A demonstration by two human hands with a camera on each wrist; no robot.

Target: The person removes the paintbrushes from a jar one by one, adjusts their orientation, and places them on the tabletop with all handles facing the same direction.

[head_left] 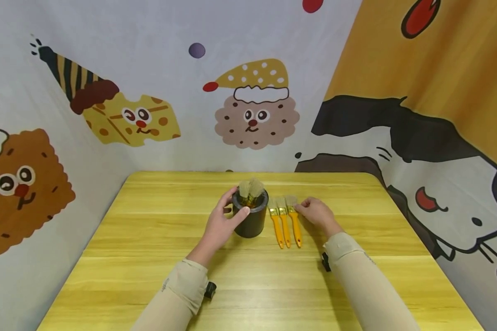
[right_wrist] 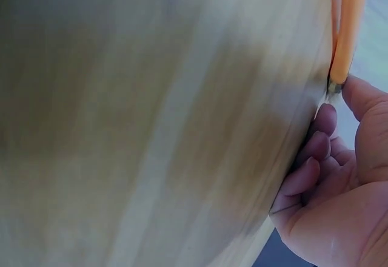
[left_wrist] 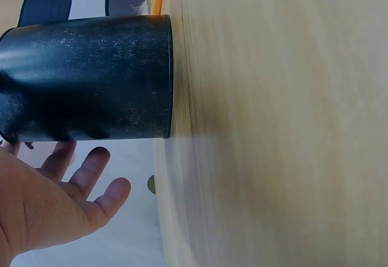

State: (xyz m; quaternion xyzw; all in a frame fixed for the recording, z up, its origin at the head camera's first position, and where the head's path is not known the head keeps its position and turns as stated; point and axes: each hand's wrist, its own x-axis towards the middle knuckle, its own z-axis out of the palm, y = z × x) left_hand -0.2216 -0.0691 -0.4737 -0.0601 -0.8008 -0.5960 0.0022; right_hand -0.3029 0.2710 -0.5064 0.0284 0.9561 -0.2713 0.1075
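A black cylindrical cup (head_left: 250,225) stands upright on the table, holding paintbrushes with their pale bristles (head_left: 251,188) up. My left hand (head_left: 220,224) holds the cup at its left side, thumb and index finger at the rim. In the left wrist view the other fingers (left_wrist: 112,197) spread beside the cup's dark wall (left_wrist: 91,85). To the right of the cup, three paintbrushes with orange handles lie side by side, bristles away from me. My right hand (head_left: 318,214) pinches the rightmost paintbrush (head_left: 296,227) near its ferrule; its orange handle (right_wrist: 351,24) shows in the right wrist view.
The middle paintbrush (head_left: 285,227) and the left one (head_left: 277,230) lie close between the cup and the right-hand brush. Under everything is a wood-grain table (head_left: 257,285) with rounded far corners. A cartoon-printed cloth (head_left: 199,151) rises behind its far edge.
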